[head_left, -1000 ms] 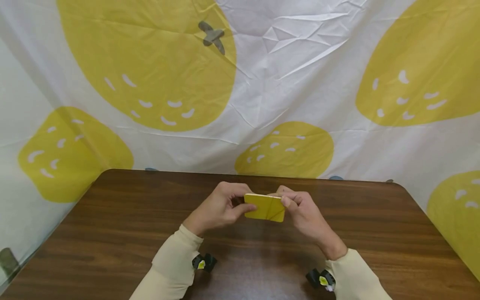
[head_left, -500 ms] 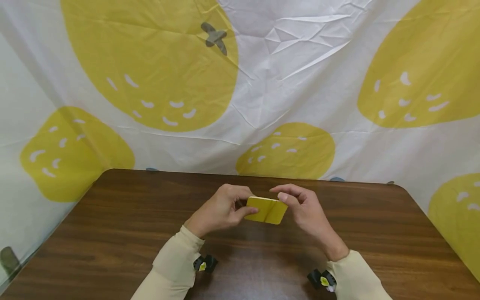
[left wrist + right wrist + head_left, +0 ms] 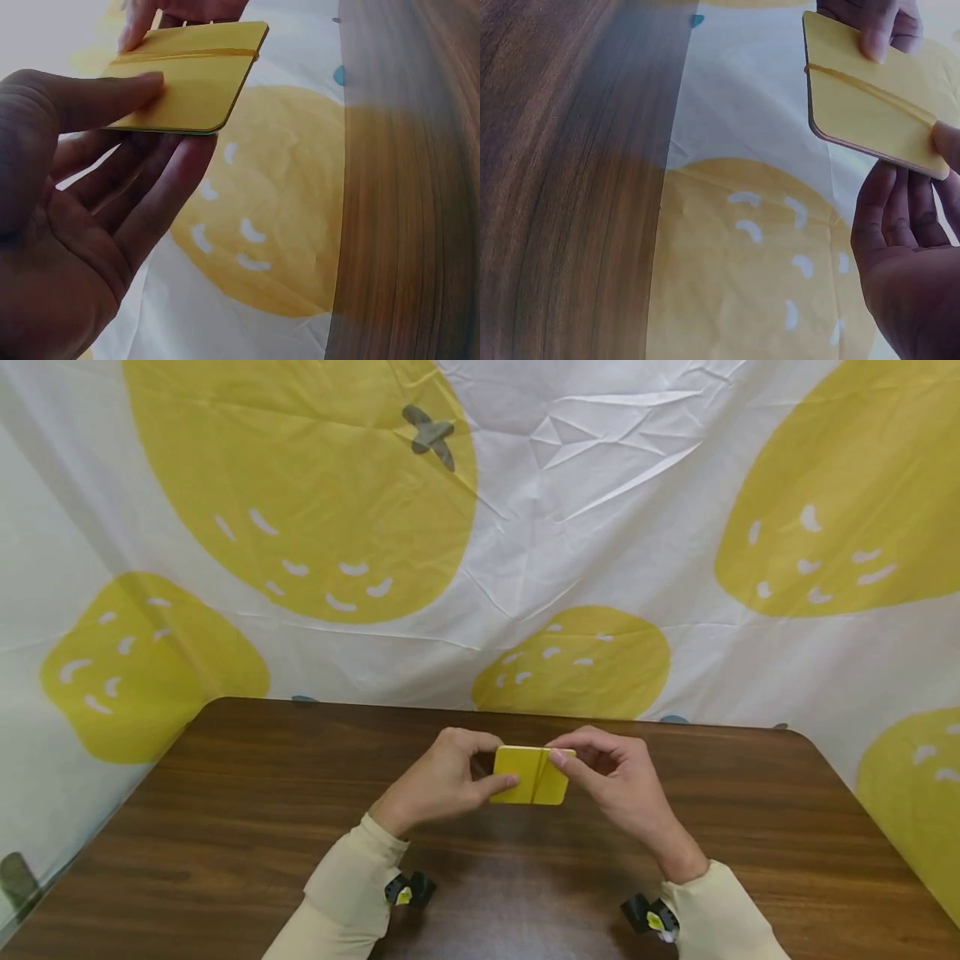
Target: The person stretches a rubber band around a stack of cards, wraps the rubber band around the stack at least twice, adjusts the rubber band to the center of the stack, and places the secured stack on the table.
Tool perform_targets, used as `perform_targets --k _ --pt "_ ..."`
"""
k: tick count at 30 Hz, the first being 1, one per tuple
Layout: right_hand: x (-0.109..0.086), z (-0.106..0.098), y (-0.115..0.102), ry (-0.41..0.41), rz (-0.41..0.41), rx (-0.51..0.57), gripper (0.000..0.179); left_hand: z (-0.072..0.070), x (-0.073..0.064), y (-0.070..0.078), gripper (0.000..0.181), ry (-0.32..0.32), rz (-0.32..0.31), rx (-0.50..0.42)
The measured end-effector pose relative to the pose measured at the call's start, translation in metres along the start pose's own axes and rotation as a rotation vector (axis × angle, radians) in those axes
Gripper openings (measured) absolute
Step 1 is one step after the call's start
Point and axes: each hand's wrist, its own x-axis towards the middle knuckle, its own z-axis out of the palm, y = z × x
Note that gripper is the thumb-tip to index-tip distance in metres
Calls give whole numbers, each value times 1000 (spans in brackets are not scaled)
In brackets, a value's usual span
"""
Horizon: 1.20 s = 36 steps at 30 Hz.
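Note:
A small, thin yellow pad (image 3: 516,762) with rounded corners is held up above the table between both hands. One rubber band (image 3: 537,779) runs round it, crossing its face from the top edge to the bottom edge. My left hand (image 3: 441,783) grips the pad's left part, thumb on the face and fingers behind. At the top edge my right hand (image 3: 630,789) pinches the band, its thumb lying on the band's end in the right wrist view. The pad's back is hidden; its edge (image 3: 847,142) looks layered and darker.
Beneath the hands lies a dark brown wooden table (image 3: 225,843). A white cloth (image 3: 570,527) printed with large yellow fruit hangs behind its far edge. Each cream sleeve (image 3: 348,877) has a small black camera (image 3: 410,888) at the cuff.
The band ran aslant as crossed lines and now lies nearly straight across the pad. My right hand came away from the right corner, then closed in leftward along the top edge. Left grip unchanged.

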Motion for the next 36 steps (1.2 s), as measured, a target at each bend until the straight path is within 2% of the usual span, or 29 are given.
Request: perform_targets --k 2,5,8,10,15,22,31,36 --pt "0 1 0 24 -10 -16 12 0 0 1 11 38 -17 -57" --pt "0 1 0 45 -12 -30 12 -1 1 3 11 131 -17 -141" --pt "0 3 1 43 -15 -22 13 1 1 3 6 207 20 -166" --pt "0 5 0 31 -14 -7 13 3 2 4 5 226 59 -150" --pt "-1 7 -2 14 -19 -7 15 8 2 5 4 251 119 -126" --pt "-2 3 -4 1 22 -13 14 8 2 6 4 266 117 -128" --pt "-3 8 -1 13 -23 -38 14 9 2 6 6 259 142 -114" --pt "-4 12 -2 -19 -33 -51 16 11 3 6 5 243 160 -87"
